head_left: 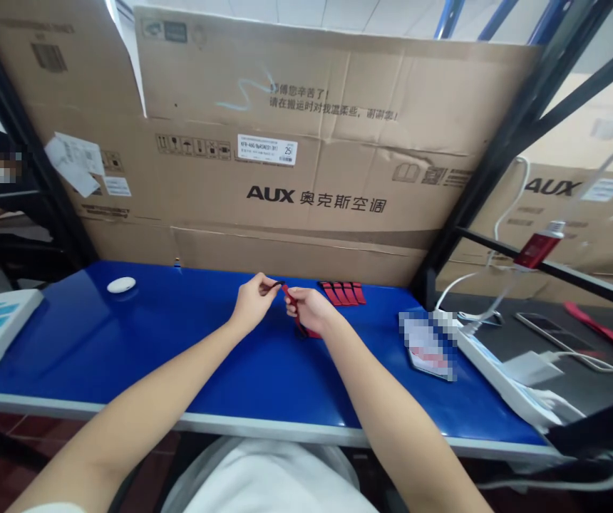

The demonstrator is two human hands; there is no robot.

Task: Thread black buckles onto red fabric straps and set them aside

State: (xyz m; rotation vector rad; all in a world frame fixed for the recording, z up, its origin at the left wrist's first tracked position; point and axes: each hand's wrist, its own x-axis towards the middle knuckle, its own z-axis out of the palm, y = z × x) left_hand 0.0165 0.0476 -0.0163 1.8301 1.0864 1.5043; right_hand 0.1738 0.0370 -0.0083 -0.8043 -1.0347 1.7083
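Observation:
Over the blue table, my left hand (254, 301) is closed, pinching a thin black band (275, 285) between thumb and fingertips. The black band meets the end of a red strap (286, 289), and my right hand (311, 308) has its fingers closed on that strap. Below my right hand lies another red-and-black piece (311, 333), partly covered by the hand; whether it joins the held strap cannot be made out. Several red straps with black bands (343, 293) lie side by side just beyond my right hand.
A white round object (121, 285) and a white compartment box (4, 328) stand left on the table (204, 377). At right are a phone (428, 345), a power strip (504, 381) and cables. Cardboard (285, 171) walls the back. Another person (12, 185) sits far left.

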